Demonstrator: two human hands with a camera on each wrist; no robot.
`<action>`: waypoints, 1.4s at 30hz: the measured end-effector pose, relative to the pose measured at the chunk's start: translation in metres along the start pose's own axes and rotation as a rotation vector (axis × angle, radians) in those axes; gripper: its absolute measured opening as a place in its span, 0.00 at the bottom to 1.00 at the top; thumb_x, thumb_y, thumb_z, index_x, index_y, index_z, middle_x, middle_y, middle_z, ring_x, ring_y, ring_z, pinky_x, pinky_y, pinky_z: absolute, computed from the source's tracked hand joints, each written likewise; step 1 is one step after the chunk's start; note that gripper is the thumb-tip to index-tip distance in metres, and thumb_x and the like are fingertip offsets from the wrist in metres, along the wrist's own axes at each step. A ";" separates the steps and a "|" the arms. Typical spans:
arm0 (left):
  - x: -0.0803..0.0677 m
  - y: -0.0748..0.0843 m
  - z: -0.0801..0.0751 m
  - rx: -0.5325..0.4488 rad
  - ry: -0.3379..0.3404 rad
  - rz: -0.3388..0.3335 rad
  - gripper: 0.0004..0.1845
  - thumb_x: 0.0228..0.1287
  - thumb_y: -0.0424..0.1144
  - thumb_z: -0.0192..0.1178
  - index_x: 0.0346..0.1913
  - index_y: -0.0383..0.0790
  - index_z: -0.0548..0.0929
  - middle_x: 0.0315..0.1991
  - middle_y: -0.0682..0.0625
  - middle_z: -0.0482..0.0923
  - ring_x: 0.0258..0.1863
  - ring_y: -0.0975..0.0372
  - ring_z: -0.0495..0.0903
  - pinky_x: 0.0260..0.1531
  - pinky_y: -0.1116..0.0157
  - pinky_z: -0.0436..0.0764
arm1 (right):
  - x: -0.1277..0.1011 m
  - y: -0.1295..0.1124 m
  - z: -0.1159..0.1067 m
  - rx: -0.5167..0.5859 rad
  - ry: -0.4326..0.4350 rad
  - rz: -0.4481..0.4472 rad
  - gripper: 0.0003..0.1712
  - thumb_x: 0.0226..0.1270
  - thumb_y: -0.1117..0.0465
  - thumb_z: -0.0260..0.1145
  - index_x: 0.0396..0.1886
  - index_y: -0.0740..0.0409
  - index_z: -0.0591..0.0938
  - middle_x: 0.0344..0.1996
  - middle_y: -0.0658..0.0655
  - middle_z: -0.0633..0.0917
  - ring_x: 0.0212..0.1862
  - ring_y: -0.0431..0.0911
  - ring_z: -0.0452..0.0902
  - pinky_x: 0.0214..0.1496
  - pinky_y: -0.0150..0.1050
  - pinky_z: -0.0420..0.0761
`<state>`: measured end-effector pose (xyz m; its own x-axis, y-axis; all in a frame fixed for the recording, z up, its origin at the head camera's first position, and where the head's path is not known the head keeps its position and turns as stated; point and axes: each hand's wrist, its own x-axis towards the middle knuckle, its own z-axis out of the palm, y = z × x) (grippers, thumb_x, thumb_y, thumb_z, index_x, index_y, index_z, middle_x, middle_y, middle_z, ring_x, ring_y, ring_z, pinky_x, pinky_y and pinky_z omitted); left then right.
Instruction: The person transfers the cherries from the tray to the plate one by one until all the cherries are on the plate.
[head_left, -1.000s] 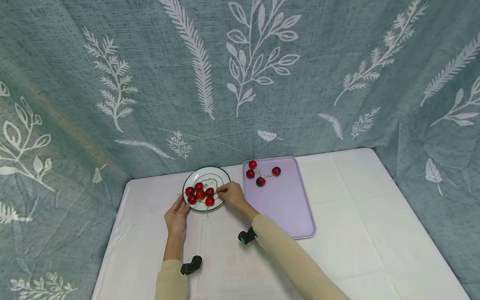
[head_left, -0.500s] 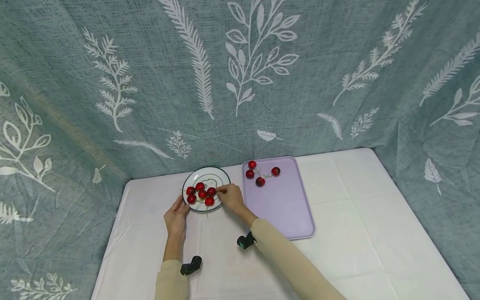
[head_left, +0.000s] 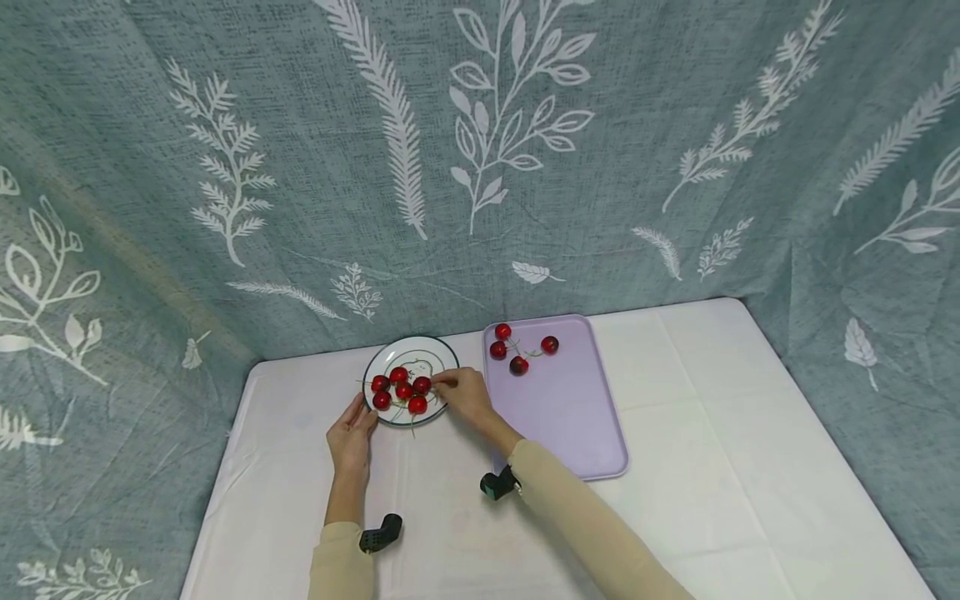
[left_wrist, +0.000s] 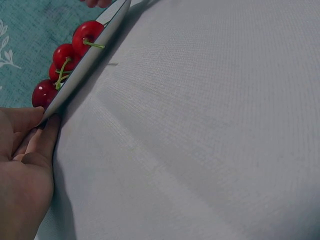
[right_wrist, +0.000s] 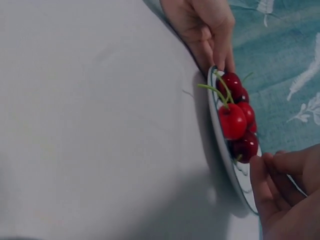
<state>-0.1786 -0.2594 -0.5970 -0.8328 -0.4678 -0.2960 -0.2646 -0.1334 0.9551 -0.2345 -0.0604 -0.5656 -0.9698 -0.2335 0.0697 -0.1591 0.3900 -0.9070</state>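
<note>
Pinching at a cherry stem, your right hand (head_left: pixel 463 392) sits over the right edge of the white plate (head_left: pixel 390 356), where five red cherries (head_left: pixel 402 390) cluster. Your left hand (head_left: pixel 349 431) grips the plate's near-left rim. Beside it on the bench (head_left: pixel 712 467), four more cherries (head_left: pixel 519 347) lie on the lilac tray (head_left: pixel 570 417). No writing shows; the pinched stem itself is too thin to make out.

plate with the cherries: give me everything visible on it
The plate is round, white with a thin dark rim and a faint drawn motif, likely ceramic. It lies flat on the white tablecloth, just left of the lilac tray. Five red cherries with green stems cluster on its near half. The left hand holds its near-left edge; the right hand reaches in at its right edge.
</note>
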 end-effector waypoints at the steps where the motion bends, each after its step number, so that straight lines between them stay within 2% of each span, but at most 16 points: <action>1: 0.000 0.000 0.000 0.003 0.001 -0.001 0.29 0.68 0.26 0.54 0.72 0.36 0.66 0.71 0.41 0.64 0.69 0.56 0.66 0.60 0.73 0.74 | 0.001 0.000 -0.002 0.006 -0.004 -0.010 0.08 0.64 0.69 0.66 0.39 0.64 0.89 0.36 0.57 0.89 0.40 0.45 0.84 0.41 0.29 0.83; 6: -0.002 0.000 0.001 0.007 0.005 -0.005 0.29 0.68 0.26 0.54 0.72 0.36 0.66 0.71 0.41 0.64 0.69 0.56 0.67 0.61 0.73 0.74 | 0.007 0.002 -0.020 0.059 0.030 -0.052 0.09 0.66 0.68 0.66 0.42 0.66 0.88 0.37 0.59 0.89 0.37 0.46 0.85 0.35 0.27 0.83; 11: 0.000 0.000 0.001 0.004 0.011 -0.007 0.29 0.68 0.26 0.55 0.71 0.36 0.66 0.71 0.41 0.65 0.68 0.56 0.68 0.60 0.73 0.74 | 0.017 0.007 -0.045 0.105 0.076 -0.065 0.10 0.66 0.70 0.64 0.44 0.69 0.86 0.37 0.61 0.89 0.37 0.49 0.86 0.36 0.30 0.86; 14: 0.001 0.000 0.000 0.006 0.011 -0.011 0.29 0.68 0.26 0.55 0.71 0.36 0.66 0.71 0.41 0.65 0.68 0.56 0.68 0.60 0.73 0.74 | 0.018 0.011 -0.059 0.089 0.078 -0.066 0.11 0.66 0.70 0.64 0.45 0.70 0.86 0.39 0.62 0.88 0.40 0.51 0.86 0.40 0.34 0.87; 20: 0.000 0.001 0.000 0.013 0.006 -0.005 0.29 0.68 0.27 0.55 0.72 0.36 0.66 0.71 0.41 0.65 0.69 0.56 0.67 0.60 0.72 0.74 | 0.016 0.022 -0.083 0.034 0.076 -0.142 0.12 0.66 0.73 0.63 0.46 0.69 0.86 0.43 0.63 0.88 0.45 0.52 0.85 0.49 0.41 0.86; 25: 0.001 0.000 -0.001 0.011 -0.002 -0.007 0.29 0.68 0.27 0.55 0.72 0.37 0.66 0.71 0.42 0.64 0.69 0.57 0.67 0.60 0.73 0.75 | 0.014 0.037 -0.101 0.012 0.154 -0.157 0.12 0.64 0.75 0.63 0.45 0.68 0.87 0.42 0.62 0.88 0.46 0.52 0.85 0.48 0.43 0.87; 34: 0.003 0.002 -0.002 0.024 -0.007 0.005 0.29 0.68 0.27 0.54 0.72 0.37 0.65 0.71 0.41 0.64 0.69 0.56 0.66 0.59 0.73 0.75 | 0.005 0.062 -0.121 0.019 0.238 -0.137 0.16 0.60 0.80 0.60 0.44 0.69 0.87 0.41 0.64 0.88 0.45 0.54 0.85 0.50 0.43 0.86; 38: 0.002 0.002 -0.001 0.025 -0.004 -0.001 0.30 0.68 0.27 0.55 0.72 0.37 0.65 0.71 0.41 0.64 0.69 0.56 0.67 0.59 0.73 0.75 | 0.003 0.068 -0.126 0.040 0.245 -0.120 0.16 0.58 0.81 0.59 0.44 0.71 0.86 0.41 0.65 0.87 0.45 0.56 0.85 0.49 0.43 0.87; 42: 0.001 0.002 0.000 0.021 -0.002 -0.003 0.30 0.67 0.27 0.55 0.72 0.36 0.66 0.71 0.40 0.64 0.69 0.55 0.67 0.60 0.72 0.74 | 0.003 0.071 -0.130 0.007 0.241 -0.112 0.16 0.58 0.80 0.61 0.44 0.70 0.86 0.41 0.65 0.88 0.45 0.56 0.85 0.49 0.45 0.87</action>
<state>-0.1805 -0.2602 -0.5952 -0.8327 -0.4660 -0.2992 -0.2774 -0.1166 0.9536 -0.2721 0.0820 -0.5756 -0.9624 -0.0561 0.2660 -0.2676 0.3675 -0.8907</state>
